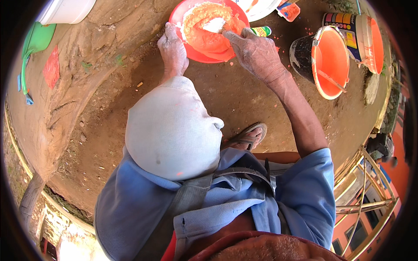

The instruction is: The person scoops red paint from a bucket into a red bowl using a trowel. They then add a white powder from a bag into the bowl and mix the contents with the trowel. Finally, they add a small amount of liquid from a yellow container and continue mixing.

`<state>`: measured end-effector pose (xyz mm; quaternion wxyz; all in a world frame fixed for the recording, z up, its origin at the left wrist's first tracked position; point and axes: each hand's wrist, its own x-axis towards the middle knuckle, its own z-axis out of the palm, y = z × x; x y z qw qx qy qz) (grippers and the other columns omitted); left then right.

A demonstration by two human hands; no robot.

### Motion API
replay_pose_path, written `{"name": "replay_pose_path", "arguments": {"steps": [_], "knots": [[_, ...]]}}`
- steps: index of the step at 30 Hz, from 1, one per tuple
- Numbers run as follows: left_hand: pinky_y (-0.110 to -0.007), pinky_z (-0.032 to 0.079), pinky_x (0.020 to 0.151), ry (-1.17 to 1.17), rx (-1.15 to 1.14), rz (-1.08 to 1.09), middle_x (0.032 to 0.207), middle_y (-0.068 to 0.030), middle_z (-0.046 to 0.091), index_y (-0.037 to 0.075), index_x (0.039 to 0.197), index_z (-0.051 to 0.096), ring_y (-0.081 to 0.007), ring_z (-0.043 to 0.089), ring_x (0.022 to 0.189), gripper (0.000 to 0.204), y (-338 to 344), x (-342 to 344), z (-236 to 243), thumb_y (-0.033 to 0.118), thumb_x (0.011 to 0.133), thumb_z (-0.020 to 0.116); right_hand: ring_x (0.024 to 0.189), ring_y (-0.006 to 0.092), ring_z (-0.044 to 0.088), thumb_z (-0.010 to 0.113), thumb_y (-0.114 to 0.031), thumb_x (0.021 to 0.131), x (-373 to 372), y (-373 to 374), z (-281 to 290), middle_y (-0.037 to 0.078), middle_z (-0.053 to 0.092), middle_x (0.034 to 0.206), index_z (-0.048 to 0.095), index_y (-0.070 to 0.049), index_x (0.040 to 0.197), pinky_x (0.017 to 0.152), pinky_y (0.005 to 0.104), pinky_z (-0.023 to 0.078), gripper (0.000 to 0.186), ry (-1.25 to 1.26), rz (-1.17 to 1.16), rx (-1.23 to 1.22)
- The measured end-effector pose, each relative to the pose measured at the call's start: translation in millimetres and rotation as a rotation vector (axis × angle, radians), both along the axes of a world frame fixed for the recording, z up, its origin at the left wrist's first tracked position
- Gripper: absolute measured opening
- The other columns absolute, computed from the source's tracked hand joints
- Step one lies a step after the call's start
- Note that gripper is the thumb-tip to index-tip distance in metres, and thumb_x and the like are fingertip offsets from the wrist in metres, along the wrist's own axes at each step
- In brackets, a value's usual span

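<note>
A red plastic bowl (197,55) is at the top middle, filled with thick orange paste (194,27) that has a whitish patch (214,25) in it. At the bowl's left side, my left hand (173,51) grips the rim. My right hand (260,55) reaches over the right edge, its fingers closed and pointing into the paste. Whatever it holds is mostly hidden, and I cannot make out its kind. Just beyond that hand lies a small green and yellow package (262,31).
To the right stand a black bucket (301,55) with an orange-coated inside and a stick, and a white paint bucket (352,35). A green plastic container (40,38) and a red scrap (51,68) lie left. Bamboo scaffolding (370,206) rises at lower right.
</note>
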<state>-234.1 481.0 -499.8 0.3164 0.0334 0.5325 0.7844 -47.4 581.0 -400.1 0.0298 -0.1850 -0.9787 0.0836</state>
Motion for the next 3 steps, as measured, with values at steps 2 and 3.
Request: {"name": "replay_pose_path", "arguments": {"steps": [2, 3], "knots": [[-0.034, 0.051, 0.085, 0.077, -0.036, -0.010, 0.106, -0.0115, 0.066, -0.006, 0.111, 0.059, -0.0176, 0.063, 0.095, 0.041, -1.1, -5.9, -4.2, 0.032, 0.105, 0.044, 0.071, 0.0294, 0.069, 0.063, -0.017, 0.088, 4.5, -2.9, -10.5, 0.013, 0.063, 0.091, 0.057, -0.021, 0.130, 0.057, 0.0424, 0.056, 0.043, -0.034, -0.024, -0.023], [-0.037, 0.054, 0.090, 0.120, -0.058, -0.009, 0.112, -0.0145, 0.067, -0.007, 0.116, 0.057, -0.0208, 0.066, 0.100, 0.043, -2.4, -10.3, -8.8, 0.032, 0.105, 0.045, 0.077, 0.0312, 0.071, 0.063, -0.018, 0.089, 12.9, -7.9, -12.3, 0.014, 0.063, 0.094, 0.050, -0.024, 0.139, 0.066, 0.0403, 0.060, 0.052, -0.008, 0.007, -0.103]]}}
